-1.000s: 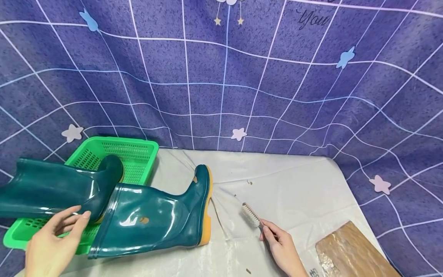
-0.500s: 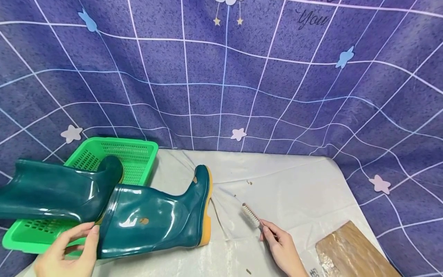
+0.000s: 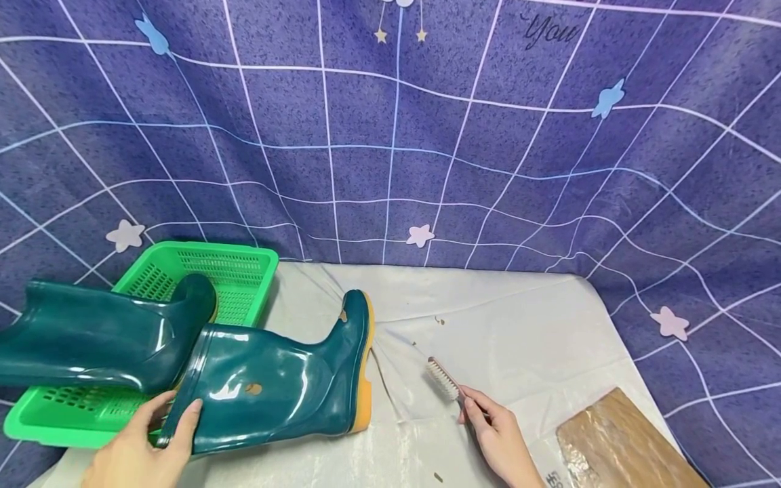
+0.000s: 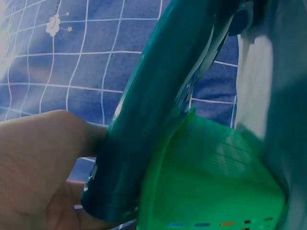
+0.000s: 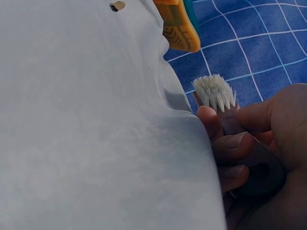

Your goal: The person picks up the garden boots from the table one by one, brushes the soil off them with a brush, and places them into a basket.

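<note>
A dark green rain boot (image 3: 274, 386) with a yellow sole lies on its side, toe pointing away. Brown mud spots mark its shaft and toe. My left hand (image 3: 143, 437) is at the top of its shaft, thumb on the outside and fingers past the rim; the left wrist view shows this hand around the shaft's end (image 4: 115, 191). My right hand (image 3: 497, 434) holds a scrub brush (image 3: 444, 379) by its handle, white bristles facing the boot side. In the right wrist view, fingers curl round the brush's dark handle (image 5: 259, 167), below the bristles (image 5: 215, 91).
A second green boot (image 3: 104, 335) lies across a green plastic basket (image 3: 268, 271) at the left. The first boot's shaft end overlaps the basket's edge. Brown packaging (image 3: 622, 440) lies at the right on the white-covered table (image 3: 506, 305). Several mud crumbs (image 3: 439, 320) are scattered about.
My left hand has moved right, from over the basket by the second boot to the near boot's shaft rim, and taken hold there. My right hand and the brush have stayed in place.
</note>
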Motion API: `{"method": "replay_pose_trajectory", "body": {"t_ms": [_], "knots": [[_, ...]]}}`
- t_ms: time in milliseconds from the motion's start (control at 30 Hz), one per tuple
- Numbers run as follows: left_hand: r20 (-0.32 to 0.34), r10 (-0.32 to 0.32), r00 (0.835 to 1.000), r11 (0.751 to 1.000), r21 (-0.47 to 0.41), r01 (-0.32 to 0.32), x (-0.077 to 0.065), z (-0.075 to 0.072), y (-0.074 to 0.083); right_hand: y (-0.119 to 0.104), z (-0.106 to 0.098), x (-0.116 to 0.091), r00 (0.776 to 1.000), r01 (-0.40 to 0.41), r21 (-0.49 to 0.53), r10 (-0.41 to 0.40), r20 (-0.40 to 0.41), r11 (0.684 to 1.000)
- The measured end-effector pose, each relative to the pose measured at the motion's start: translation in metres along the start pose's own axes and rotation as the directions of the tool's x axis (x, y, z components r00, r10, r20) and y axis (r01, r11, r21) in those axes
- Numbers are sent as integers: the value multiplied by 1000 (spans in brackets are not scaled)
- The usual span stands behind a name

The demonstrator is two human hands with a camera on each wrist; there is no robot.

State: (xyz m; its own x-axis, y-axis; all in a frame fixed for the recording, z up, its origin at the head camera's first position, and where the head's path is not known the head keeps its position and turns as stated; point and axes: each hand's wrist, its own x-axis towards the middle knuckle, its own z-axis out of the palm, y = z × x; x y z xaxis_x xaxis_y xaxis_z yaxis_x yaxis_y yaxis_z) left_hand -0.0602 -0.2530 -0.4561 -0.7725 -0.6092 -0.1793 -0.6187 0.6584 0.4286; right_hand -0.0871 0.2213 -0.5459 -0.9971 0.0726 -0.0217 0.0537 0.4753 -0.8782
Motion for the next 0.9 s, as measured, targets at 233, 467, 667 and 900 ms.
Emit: {"method": "replay_pose_trajectory", "body": {"t_ms": [233,467,667,900], "knots": [[-207,19,978,975,-212,-64,-6,-3,11,1,1,-2,1000,19,-5,-19,-9,1000],[-328,36,944,859,-472,-197,-15,-5,30,0,1,-2,1000,19,3,-19,-5,1000],[-94,74,993,794,-596,-116,-17,-16,43,-1,2,-3,1000,19,12,-19,-4,1000],[-130,273,953,746,-597,-295,-25,-18,67,-1,3,-3,999,35,0,-35,-4,999]]}}
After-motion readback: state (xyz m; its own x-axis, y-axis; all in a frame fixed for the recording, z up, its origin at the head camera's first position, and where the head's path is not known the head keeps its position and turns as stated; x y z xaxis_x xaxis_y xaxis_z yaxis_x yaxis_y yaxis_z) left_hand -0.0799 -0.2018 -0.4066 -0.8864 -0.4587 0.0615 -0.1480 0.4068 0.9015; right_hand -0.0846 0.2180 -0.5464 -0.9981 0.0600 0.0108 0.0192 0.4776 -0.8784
